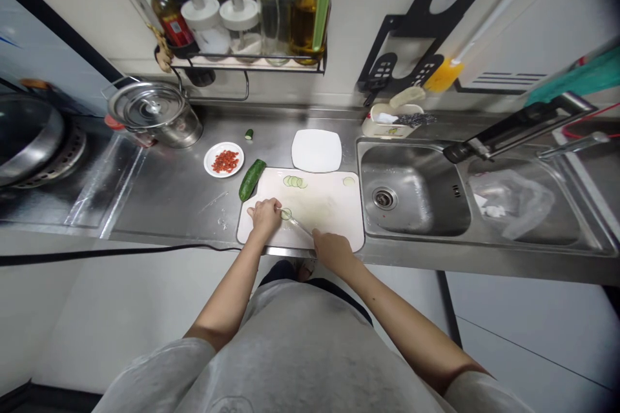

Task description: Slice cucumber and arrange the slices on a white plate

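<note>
My right hand (333,250) is wrapped round the handle of a knife (301,227), whose blade points left over the white cutting board (334,226). By the knife tip is a thin cucumber slice (286,213), right beside the fingertips of my left hand (265,216). That left hand rests on the board with curled fingers; whatever lies under them is hidden. Several overlapping cucumber slices (295,182) lie near the board's far edge, and a single slice (348,181) lies at its far right corner. A larger cucumber piece (252,181) rests across the board's far left corner.
Behind the board stand a white square plate (316,150), a small cucumber end (248,134) and a plate of chopped red pieces (225,160). A lidded steel pot (159,113) is at the left. The sink (411,222) adjoins on the right. A bottle rack (252,66) hangs above.
</note>
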A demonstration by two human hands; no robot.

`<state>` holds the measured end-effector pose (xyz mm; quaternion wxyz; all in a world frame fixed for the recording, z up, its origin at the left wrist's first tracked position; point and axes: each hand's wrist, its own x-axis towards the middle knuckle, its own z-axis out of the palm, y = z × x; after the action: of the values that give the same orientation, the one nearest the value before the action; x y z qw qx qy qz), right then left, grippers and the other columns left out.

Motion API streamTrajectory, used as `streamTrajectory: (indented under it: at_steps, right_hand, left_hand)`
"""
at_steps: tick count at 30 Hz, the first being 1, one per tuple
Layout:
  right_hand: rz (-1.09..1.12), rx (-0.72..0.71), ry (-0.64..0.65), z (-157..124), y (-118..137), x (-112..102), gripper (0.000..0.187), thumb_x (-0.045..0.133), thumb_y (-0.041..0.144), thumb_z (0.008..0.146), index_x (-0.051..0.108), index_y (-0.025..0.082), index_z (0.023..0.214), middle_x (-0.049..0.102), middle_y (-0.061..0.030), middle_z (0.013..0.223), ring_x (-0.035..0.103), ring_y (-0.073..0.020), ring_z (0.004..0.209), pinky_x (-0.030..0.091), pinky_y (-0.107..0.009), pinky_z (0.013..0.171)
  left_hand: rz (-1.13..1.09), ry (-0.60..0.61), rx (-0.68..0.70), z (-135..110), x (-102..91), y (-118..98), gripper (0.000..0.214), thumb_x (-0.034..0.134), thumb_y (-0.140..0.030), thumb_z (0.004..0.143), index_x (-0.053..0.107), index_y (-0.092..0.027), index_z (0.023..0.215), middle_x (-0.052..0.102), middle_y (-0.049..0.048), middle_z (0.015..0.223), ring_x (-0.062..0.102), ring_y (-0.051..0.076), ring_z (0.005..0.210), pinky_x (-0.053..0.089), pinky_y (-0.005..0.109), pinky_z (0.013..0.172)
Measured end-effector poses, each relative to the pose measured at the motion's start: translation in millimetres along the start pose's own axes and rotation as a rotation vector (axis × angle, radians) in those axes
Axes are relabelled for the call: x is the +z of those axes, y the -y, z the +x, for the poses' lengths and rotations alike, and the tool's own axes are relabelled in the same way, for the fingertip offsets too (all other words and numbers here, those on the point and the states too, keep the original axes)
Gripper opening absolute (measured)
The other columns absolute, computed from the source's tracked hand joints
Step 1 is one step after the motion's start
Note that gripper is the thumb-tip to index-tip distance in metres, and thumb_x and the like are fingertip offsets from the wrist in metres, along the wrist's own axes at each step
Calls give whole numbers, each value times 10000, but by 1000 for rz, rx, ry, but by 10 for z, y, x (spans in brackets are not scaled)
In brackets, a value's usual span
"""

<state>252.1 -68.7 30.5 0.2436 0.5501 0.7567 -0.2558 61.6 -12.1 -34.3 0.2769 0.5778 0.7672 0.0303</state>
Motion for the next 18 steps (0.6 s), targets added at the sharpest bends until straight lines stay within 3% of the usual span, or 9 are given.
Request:
streamTrajectory:
  at_steps: [7, 18]
  right_hand:
    - [-48, -11, -28, -64, 140, -42, 284, 323, 97, 927, 522, 130, 1127, 690, -168, 936, 678, -260, 941, 490, -311, 714]
    - [-9, -39, 21, -55, 18, -115, 328, 368, 95, 898, 519, 136, 1187, 681, -166, 1000, 658, -262, 996, 484, -321, 749]
  left_hand:
    - [15, -8, 20, 12, 4, 15, 166, 517, -196, 790, 636, -259, 887, 687, 52, 952, 514, 282, 1020, 268, 418, 828]
    - [18, -17, 23, 9, 21, 27, 173, 506, -208, 793, 636, -266, 892, 681, 53, 970, 512, 278, 1016, 267, 426, 839]
